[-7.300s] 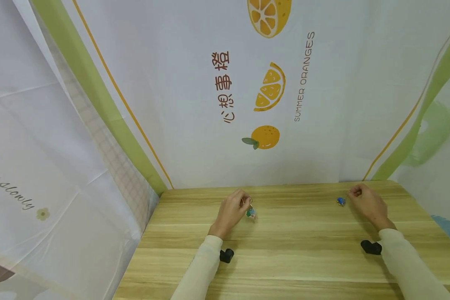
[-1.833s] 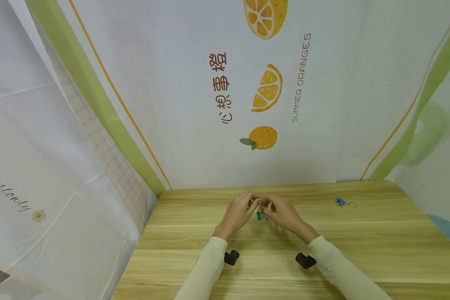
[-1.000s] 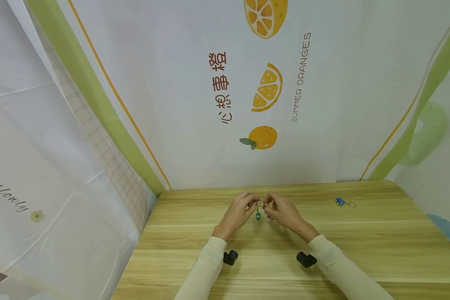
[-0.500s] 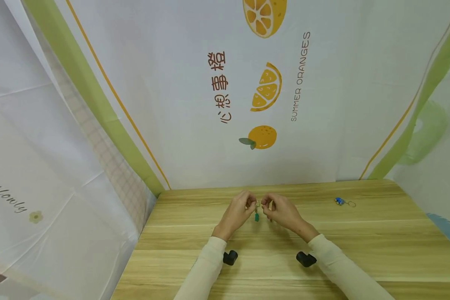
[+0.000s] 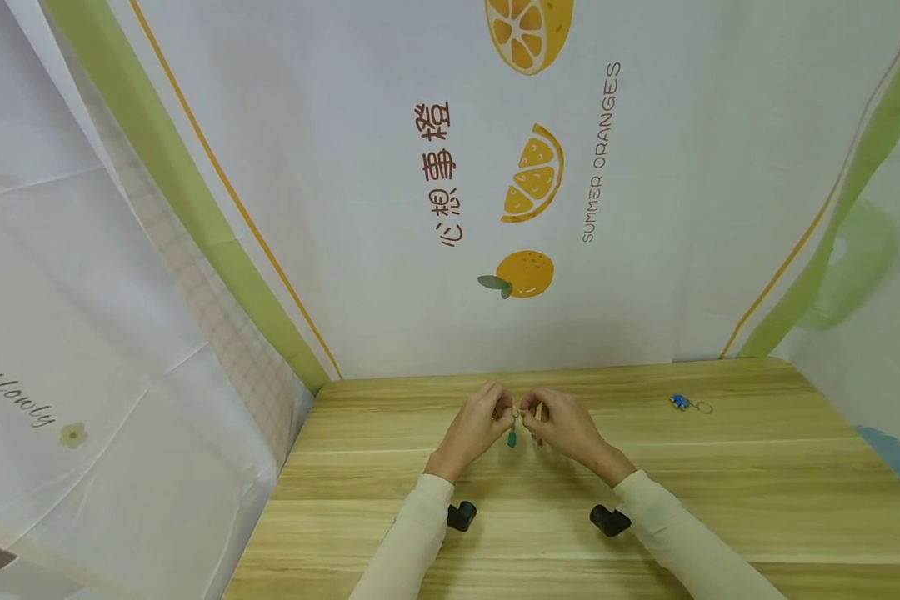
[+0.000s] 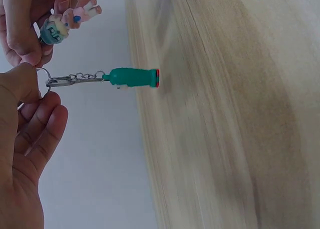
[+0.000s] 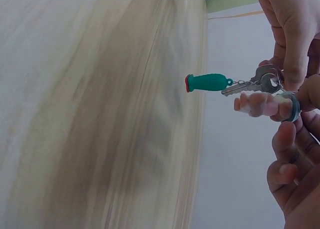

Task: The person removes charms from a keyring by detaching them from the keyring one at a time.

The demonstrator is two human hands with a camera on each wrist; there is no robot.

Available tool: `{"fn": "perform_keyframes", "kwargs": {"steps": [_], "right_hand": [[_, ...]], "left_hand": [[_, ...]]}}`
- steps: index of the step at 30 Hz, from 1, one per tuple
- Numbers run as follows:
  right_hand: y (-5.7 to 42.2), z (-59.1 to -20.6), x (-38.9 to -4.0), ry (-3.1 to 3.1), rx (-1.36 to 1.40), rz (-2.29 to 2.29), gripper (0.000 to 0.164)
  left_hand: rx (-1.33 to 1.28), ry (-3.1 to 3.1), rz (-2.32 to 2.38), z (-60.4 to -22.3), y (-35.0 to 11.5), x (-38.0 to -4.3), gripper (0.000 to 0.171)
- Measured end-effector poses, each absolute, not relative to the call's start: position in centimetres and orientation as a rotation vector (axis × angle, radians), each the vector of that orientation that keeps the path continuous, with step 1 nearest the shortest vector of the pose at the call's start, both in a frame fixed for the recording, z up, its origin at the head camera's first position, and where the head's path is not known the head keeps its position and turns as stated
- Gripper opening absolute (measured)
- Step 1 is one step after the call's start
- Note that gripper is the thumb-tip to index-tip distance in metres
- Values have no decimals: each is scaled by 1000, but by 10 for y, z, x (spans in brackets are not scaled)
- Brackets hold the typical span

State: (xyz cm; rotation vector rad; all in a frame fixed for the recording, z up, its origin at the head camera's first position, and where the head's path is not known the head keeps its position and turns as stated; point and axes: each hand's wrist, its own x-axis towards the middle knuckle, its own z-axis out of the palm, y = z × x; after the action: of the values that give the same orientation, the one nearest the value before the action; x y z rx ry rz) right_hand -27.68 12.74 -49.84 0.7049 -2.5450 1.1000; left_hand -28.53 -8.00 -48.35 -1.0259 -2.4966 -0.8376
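Your left hand (image 5: 474,429) pinched one key ring (image 6: 45,70) in its fingertips — one key (image 7: 260,85), one green charm (image 7: 210,82) hung; your right hand (image 5: 568,429) pinched one doll (image 6: 80,13).

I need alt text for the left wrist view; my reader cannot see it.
Left hand pinches a metal ring bearing a key and a green bottle-shaped charm on a chain. Beside it, the right hand holds a small figurine; beyond lies a wooden tabletop.

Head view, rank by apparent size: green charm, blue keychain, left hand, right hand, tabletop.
Largest to smallest:
1. Tabletop
2. Left hand and right hand: look alike, not ranked
3. Blue keychain
4. Green charm
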Motion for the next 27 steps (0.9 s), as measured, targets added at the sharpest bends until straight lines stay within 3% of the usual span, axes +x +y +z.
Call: {"fn": "perform_keyframes", "kwargs": {"steps": [20,27], "right_hand": [[128,-494,-275,-2547,739,1157,4],[130,-495,-276,-2551,734,1169,4]], "left_hand": [[-1083,-2453,-764,-483,-79,-287,15],[-1046,-2431,-682,-486,-80,-286,7]]}}
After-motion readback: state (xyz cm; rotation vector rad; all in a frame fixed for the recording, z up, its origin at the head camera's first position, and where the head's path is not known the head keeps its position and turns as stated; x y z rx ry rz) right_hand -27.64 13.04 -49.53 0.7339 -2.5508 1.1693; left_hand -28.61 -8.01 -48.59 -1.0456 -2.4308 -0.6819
